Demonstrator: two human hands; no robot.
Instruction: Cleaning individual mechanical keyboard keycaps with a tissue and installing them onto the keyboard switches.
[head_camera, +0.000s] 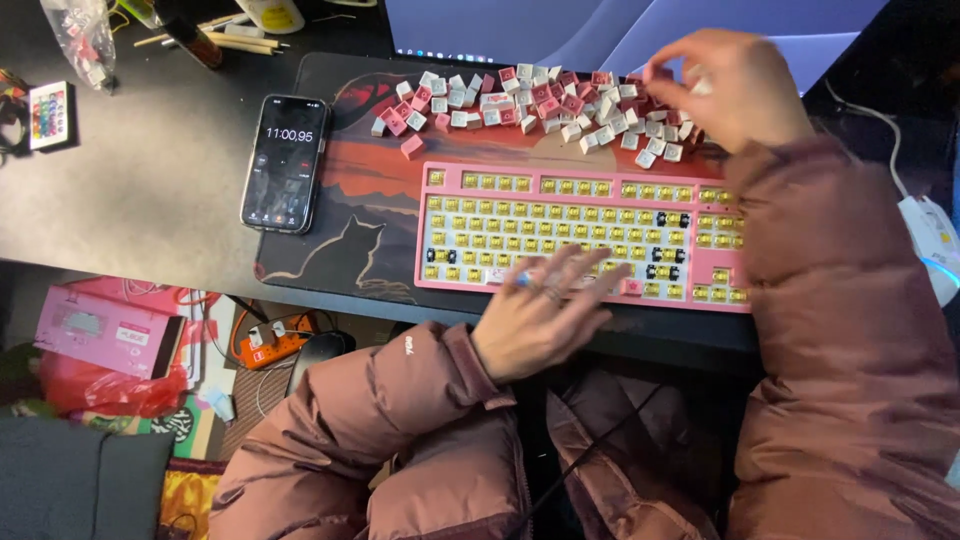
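One dark desk (150, 190) carries a printed desk mat (345, 160), its near edge overhung by both sleeves. On the mat lies a pink keyboard (580, 172) with bare yellow switches. The left hand (540, 310), fingers spread, rests on its near rows. Far of it, loose pink and white keycaps (520, 100) crowd the mat; the right hand (725, 85), blurred, pinches something among them. A phone (285, 160) lies left.

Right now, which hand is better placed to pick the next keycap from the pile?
Right hand: it hovers over the keycap pile. The left hand rests on the pink keyboard's bottom row.
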